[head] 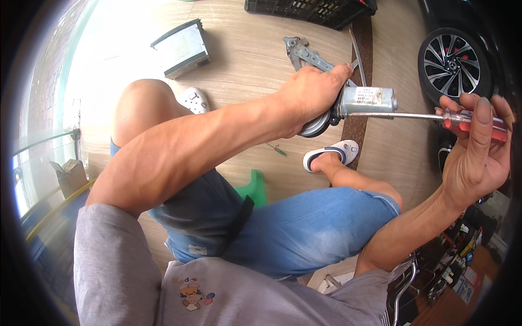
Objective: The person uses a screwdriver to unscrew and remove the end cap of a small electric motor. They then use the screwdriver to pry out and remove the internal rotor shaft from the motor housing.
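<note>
My left hand (312, 91) is closed around a car window regulator, with its metal arms (312, 57) reaching out beyond the knuckles. Its silver cylindrical motor (367, 100) points to the right and bears a worn label. Below the wrist shows a round metal housing (317, 125). My right hand (475, 138) holds a screwdriver (412, 116) by its red and clear handle, the fingertips curled around it. The shaft lies level, just under the motor, and its tip meets the regulator near the motor's base; whether it sits in a screw cannot be told.
A boxy metal car stereo unit (185, 49) lies on the floor at upper left, a black plastic crate (304, 10) at the top. A small green-handled tool (280, 151) lies near a green plastic stool (255, 187). At right stands a black car's wheel (452, 63).
</note>
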Motion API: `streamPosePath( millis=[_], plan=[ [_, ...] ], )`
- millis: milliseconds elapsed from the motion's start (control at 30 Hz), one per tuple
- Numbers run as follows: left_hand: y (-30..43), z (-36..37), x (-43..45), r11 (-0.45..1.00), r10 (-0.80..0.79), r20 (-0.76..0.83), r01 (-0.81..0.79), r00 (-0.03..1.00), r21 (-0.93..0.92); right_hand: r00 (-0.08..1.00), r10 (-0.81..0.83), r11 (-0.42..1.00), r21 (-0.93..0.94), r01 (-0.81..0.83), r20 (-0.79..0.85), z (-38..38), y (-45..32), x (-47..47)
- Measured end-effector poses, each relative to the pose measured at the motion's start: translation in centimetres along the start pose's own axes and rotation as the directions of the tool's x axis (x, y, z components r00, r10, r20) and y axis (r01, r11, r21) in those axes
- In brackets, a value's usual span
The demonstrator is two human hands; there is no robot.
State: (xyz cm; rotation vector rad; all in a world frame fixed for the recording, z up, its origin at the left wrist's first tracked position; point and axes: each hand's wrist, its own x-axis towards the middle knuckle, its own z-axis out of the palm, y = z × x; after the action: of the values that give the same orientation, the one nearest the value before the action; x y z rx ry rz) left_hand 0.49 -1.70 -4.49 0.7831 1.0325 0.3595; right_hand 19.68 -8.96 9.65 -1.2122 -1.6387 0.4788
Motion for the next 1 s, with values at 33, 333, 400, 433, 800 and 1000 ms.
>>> streamPosePath(
  millis=[33,333,400,433,800,1000],
  plan=[
    [-0.3,0.2,0.1,1.0,0.0,-0.002,0.0,1.0,0.0,1.0,-0.002,1.0,-0.004,0.002,-0.004,0.1,0.0,0.0],
    [-0.6,0.9,0.6,0.989,-0.045,0.109,0.059,0.993,-0.136,0.999,-0.008,1.0,-0.026,0.007,-0.037,0.6,0.5,0.2],
    [-0.3,1.1,0.3,0.99,-0.043,0.147,0.063,0.988,-0.129,0.999,-0.011,1.0,-0.027,0.01,-0.042,0.7,0.7,0.1],
    [-0.2,1.3,0.0,0.989,-0.067,0.152,0.086,0.986,-0.119,0.999,-0.015,1.0,-0.024,0.014,-0.038,0.7,0.7,0.1],
    [-0.1,1.7,-0.5,0.98,-0.154,0.26,0.181,0.953,-0.083,0.999,-0.025,0.998,-0.05,0.023,-0.04,0.0,0.0,-0.5],
    [0.5,1.4,-1.2,0.974,-0.219,0.248,0.228,0.944,-0.01,0.998,-0.026,0.997,-0.071,0.023,-0.054,0.4,-0.1,-0.6]
  ],
)
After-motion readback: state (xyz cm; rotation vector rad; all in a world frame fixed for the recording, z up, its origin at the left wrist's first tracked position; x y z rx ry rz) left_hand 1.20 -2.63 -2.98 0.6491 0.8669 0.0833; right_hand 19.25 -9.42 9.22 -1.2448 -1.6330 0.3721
